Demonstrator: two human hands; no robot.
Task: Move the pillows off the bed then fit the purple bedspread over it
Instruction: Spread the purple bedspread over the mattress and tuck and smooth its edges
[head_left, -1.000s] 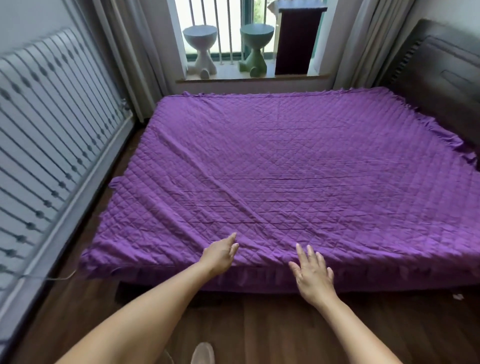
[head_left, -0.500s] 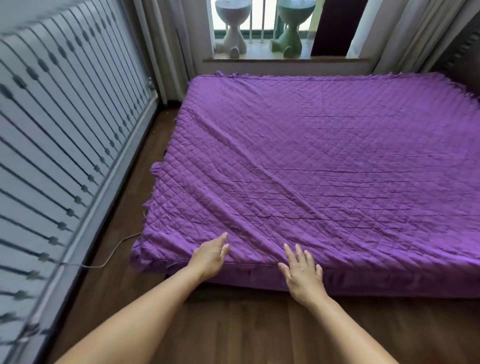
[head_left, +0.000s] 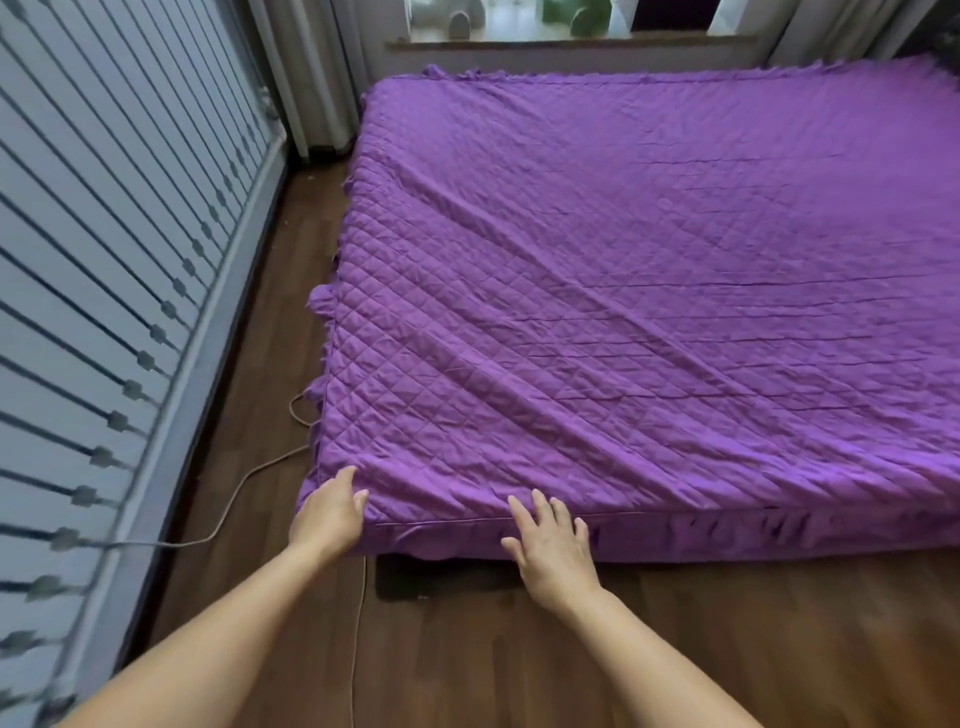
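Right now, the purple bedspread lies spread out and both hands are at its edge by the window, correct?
No. The head view shows the purple bedspread spread out, but the left hand and right hand are at its near edge, opposite the window.

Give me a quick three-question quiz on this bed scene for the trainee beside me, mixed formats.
1. True or false: a pillow lies on the purple bedspread.
2. The left hand is at the bedspread's: A) near left corner; B) far right corner; C) middle.
3. Fill in: the right hand, at the bedspread's near edge, has its fingers ___ (spread or curled).
Key: 1 false; 2 A; 3 spread.
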